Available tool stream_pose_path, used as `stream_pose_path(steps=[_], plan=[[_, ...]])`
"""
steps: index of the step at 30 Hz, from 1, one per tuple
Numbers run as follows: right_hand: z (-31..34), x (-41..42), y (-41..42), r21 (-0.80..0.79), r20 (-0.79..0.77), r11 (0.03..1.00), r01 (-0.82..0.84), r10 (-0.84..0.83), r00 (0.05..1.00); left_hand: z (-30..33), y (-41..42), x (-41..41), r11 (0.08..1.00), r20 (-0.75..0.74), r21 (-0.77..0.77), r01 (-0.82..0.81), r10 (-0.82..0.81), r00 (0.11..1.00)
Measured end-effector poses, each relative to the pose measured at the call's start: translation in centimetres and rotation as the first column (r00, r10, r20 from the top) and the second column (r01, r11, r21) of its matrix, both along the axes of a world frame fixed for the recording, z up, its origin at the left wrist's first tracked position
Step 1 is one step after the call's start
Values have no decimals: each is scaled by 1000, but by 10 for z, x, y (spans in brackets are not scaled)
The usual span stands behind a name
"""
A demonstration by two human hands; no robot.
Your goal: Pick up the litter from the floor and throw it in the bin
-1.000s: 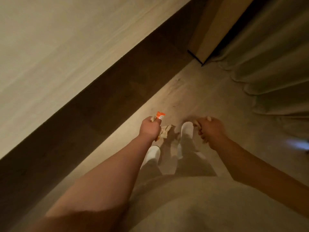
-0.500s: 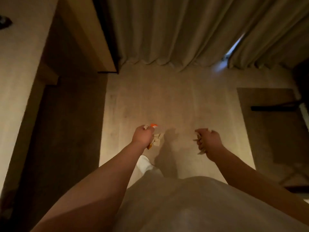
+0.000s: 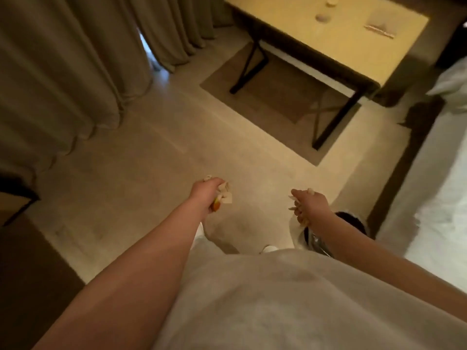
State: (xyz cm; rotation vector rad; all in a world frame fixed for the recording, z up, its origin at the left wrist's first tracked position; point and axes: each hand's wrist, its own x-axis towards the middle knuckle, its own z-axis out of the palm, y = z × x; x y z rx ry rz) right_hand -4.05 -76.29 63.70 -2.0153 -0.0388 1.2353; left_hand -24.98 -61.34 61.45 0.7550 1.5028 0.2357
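My left hand (image 3: 206, 189) is closed around crumpled litter (image 3: 223, 195), pale paper with an orange wrapper poking out below the fist. It hangs over bare floor in the lower middle of the head view. My right hand (image 3: 309, 205) is curled, with long nails; small pale scraps seem to sit in its fingers, but blur hides what they are. Directly beneath my right wrist stands a dark round bin (image 3: 353, 224) with a shiny liner, mostly hidden by my forearm.
A pale table (image 3: 328, 44) on black crossed legs stands ahead on a brown rug (image 3: 252, 97). Curtains (image 3: 63, 59) hang along the left. A white bed (image 3: 434, 185) runs down the right side. Dark furniture (image 3: 17, 198) juts in at the left edge.
My view has swung to the right, from the wall and curtain to the table, bed and bin. Both hands keep their grip and now sit near the bin.
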Motion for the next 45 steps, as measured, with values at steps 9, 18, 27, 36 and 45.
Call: stream_pose_path(steps=[9,18,27,36,45], plan=[[-7,109,-186,28,-2,897,440,-440,898,28,-111,202,775,-174,1,632,-622,763],[-72,168,-265,23,-154,717,696,-686,711,-41,-207,344,490,-222,-120,863,-861,458],[-225,213,-264,-166,-376,441,882,-855,357,-213,-233,445,287,-259,-348,892,-944,202],[-360,262,-236,-299,-475,284,911,-872,117,-362,-215,510,228,-217,-479,848,-967,137],[-362,276,-226,-308,-486,196,931,-874,23,-355,-208,536,16,-122,-504,864,-991,-52]])
